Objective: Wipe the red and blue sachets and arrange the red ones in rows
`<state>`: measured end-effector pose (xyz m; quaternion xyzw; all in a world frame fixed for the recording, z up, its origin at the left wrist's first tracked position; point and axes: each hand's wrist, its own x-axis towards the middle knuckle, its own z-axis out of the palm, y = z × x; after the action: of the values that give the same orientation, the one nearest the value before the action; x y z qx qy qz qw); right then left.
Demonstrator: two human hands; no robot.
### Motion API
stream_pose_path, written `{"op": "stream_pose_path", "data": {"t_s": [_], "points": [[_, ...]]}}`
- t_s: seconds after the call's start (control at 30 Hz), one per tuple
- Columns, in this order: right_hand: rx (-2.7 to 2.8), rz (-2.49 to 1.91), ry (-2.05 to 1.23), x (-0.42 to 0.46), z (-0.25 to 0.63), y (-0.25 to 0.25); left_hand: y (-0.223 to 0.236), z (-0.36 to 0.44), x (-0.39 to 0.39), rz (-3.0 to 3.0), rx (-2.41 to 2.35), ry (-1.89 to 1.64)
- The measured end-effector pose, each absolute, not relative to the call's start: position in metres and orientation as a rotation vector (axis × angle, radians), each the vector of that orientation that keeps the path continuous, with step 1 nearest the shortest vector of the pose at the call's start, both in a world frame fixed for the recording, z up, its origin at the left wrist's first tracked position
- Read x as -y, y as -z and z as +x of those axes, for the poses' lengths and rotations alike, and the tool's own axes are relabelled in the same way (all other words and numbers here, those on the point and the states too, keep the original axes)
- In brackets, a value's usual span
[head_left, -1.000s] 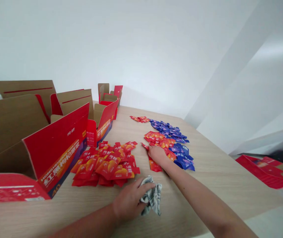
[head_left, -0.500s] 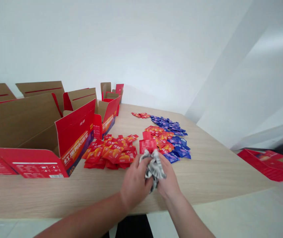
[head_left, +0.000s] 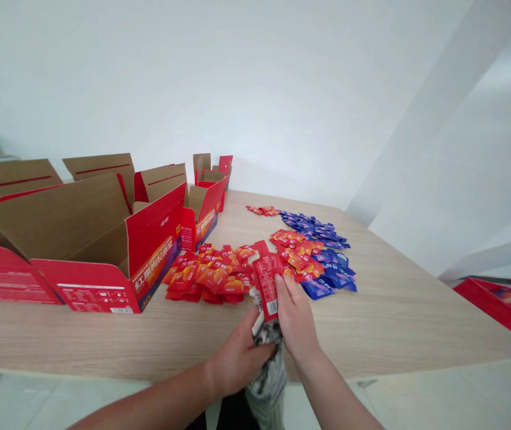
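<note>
My right hand (head_left: 296, 316) pinches a red sachet (head_left: 266, 280) by its right side, its printed back and barcode facing me. Wrapped round a grey-and-white patterned cloth (head_left: 268, 376), my left hand (head_left: 240, 355) is just below and left of the sachet. The cloth hangs down over the table's front edge and bunches up behind the sachet's lower end. Close by on the left is a heap of red-orange sachets (head_left: 213, 272). Beyond my right hand lie another red-orange pile (head_left: 298, 254) and blue sachets (head_left: 336, 269).
Open red cardboard boxes (head_left: 154, 239) stand along the table's left side, a smaller box (head_left: 213, 176) farther back. More blue sachets (head_left: 313, 226) and a few red ones (head_left: 263, 211) lie at the back. A red box (head_left: 501, 307) is beyond the right edge, near the wall.
The cloth was bunched between both hands and now hangs from my left hand. The red sachet has come nearer and tilted, with my right fingers on its side. The view has shifted slightly left.
</note>
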<state>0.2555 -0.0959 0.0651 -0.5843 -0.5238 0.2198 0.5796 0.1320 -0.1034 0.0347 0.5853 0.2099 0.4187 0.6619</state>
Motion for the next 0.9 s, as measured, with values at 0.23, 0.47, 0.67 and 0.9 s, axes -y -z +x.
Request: {"op": "stream_pose_path", "data": {"t_s": [0.23, 0.47, 0.67, 0.9], "points": [[1.378, -1.526, -0.271, 0.027, 0.262, -0.059, -0.009, 0.063, 0.093, 1.331, -1.062, -1.296], [2.033, -1.67, -0.215, -0.004, 0.19, -0.023, -0.006, 0.035, 0.082, 1.353, -1.255, -1.437], [1.873, -1.969, 0.059, -0.001, 0.273, 0.0, 0.012, 0.014, 0.098, 1.317, -1.322, -1.346], [1.858, -2.237, 0.099, 0.031, 0.341, 0.013, 0.0, 0.021, 0.104, 1.301, -1.24, -1.298]]}}
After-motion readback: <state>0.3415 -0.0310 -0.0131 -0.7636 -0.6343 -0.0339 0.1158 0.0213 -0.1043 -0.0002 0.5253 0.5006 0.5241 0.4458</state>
